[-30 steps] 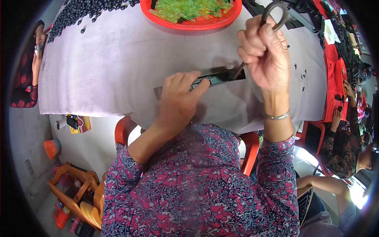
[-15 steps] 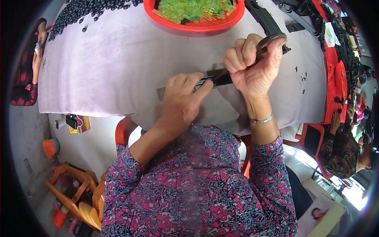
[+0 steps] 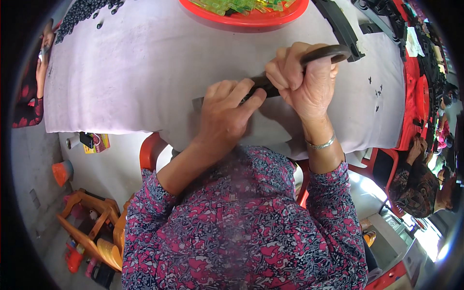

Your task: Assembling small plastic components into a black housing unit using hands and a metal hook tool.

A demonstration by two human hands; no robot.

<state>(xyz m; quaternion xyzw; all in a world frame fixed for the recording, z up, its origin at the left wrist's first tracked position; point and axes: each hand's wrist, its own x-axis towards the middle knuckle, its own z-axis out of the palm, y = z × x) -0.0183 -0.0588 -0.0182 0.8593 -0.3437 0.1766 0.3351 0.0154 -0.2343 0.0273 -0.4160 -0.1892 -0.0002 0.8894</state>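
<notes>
My left hand is closed on a long, narrow black plastic strip lying low over the cloth-covered table. One dark grey end of it sticks out left of my fingers. My right hand is wrapped round a pair of dark scissors, whose big looped handle stands out above the thumb. The scissors slant down and left toward the strip by my left fingertips. Where blade and strip meet is hidden behind my fingers.
A red basin of green-yellow clear plastic pieces stands at the far side. Black round beads lie at far left. Long black plastic parts and small black bits lie to the right. Another person sits at right.
My right hand has moved slightly left, and the scissors' handle has tilted to show more of its length. The view has shifted a little. My left hand keeps its hold.
</notes>
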